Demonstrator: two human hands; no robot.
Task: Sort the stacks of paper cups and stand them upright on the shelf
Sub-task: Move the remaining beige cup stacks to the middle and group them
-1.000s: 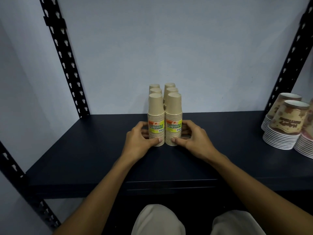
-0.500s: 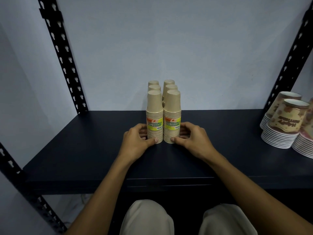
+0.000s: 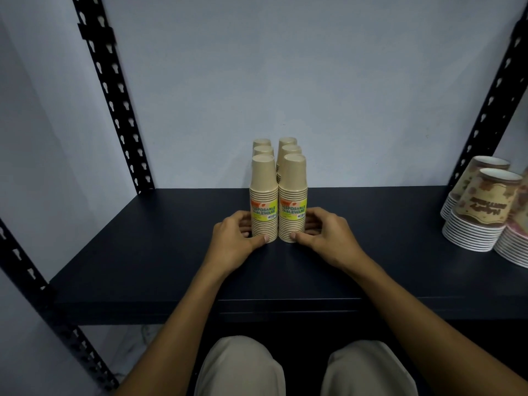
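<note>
Outside the left hand point(image 3: 233, 240) the dark shelf point(image 3: 143, 247) runs bare toward the slotted black upright point(image 3: 114, 90), so there is room on that side if the block needs nudging. The left hand cups the foot of the left front stack point(image 3: 263, 195), fingers curled round its outer side and the thumb lying along the front of its base; it has hold of that stack low down, not at the top. Between the two hands stand the plain kraft cup stacks point(image 3: 278, 192), upside down, in two rows running back, three deep as far as can be seen, the front pair touching and their yellow labels facing out. The right hand point(image 3: 325, 238) mirrors the left on the right front stack point(image 3: 293, 195), fingers wrapped round its outer side and thumb tip at the bottom rim. The step looks like squaring the block: best to press evenly from both sides, keep the hold low so the tall stacks do not tip, and slide rather than lift. Well beyond the right hand, printed cup stacks point(image 3: 483, 207) stand apart at the shelf's end and should stay separate.
</note>
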